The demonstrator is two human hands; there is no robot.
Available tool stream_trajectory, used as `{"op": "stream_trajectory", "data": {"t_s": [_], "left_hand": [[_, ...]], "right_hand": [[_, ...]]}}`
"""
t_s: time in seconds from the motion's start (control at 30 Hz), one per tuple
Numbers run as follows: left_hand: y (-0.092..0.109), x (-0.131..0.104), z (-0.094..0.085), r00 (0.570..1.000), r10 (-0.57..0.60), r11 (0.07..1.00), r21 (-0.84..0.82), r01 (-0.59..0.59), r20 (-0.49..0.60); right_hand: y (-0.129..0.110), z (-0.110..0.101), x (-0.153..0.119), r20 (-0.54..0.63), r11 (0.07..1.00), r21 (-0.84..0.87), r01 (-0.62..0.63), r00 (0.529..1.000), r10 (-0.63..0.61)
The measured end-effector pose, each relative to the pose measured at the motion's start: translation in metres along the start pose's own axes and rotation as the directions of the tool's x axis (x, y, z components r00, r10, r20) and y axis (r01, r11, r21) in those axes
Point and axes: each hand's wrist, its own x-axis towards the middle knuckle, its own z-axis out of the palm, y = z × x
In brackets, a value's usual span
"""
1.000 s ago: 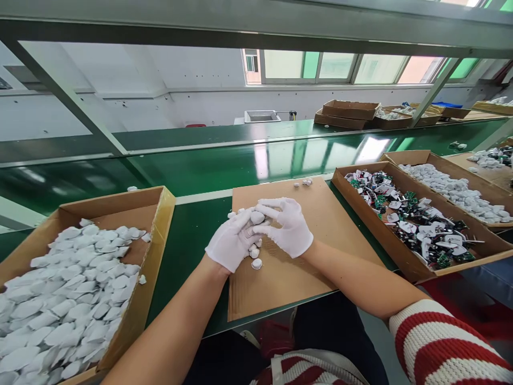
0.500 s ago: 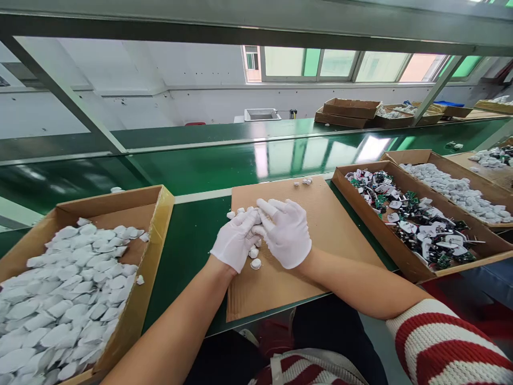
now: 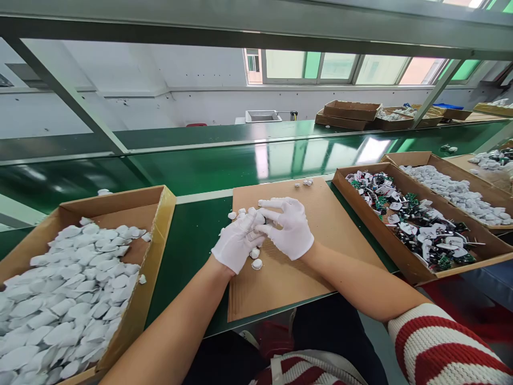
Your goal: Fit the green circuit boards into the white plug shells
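My left hand and my right hand, both in white gloves, meet over a brown cardboard sheet. The left fingers are closed and point towards the right hand. Curved and pinched, the right fingers touch the left fingertips. A small dark spot shows between the two hands, but white gloves hide what they hold. Close to the left hand lie several small white rounded parts, among them one white part just below it. More small white parts rest at the sheet's far edge.
At the left, a cardboard box holds many white plastic pieces. A box of circuit boards and white parts stands at the right, beside another box of white pieces. A metal frame crosses above the green bench.
The right fingers have spread and drawn slightly away from the left hand, showing a dark spot between them. The left hand has barely moved. The view has shifted slightly.
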Motion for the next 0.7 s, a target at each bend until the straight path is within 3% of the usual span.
{"op": "stream_trajectory", "data": {"t_s": [0.17,0.3,0.6,0.7], "left_hand": [[-0.006,0.004,-0.003,0.991,0.114,0.986,0.133,-0.105,-0.065],[-0.005,0.003,-0.002,0.992,0.119,0.987,0.115,-0.114,-0.038],[-0.004,-0.001,0.005,0.975,0.182,0.949,0.284,-0.140,-0.128],[-0.002,-0.003,0.007,0.975,0.183,0.936,0.325,-0.133,-0.128]], "right_hand": [[-0.003,-0.001,0.002,-0.005,0.996,0.085,0.030,1.000,-0.030],[-0.002,-0.001,0.004,-0.007,0.992,0.127,0.025,1.000,-0.025],[-0.007,-0.004,0.005,0.053,0.993,0.099,0.065,0.996,-0.071],[-0.009,-0.004,0.005,0.078,0.994,0.111,0.025,0.996,-0.034]]}}
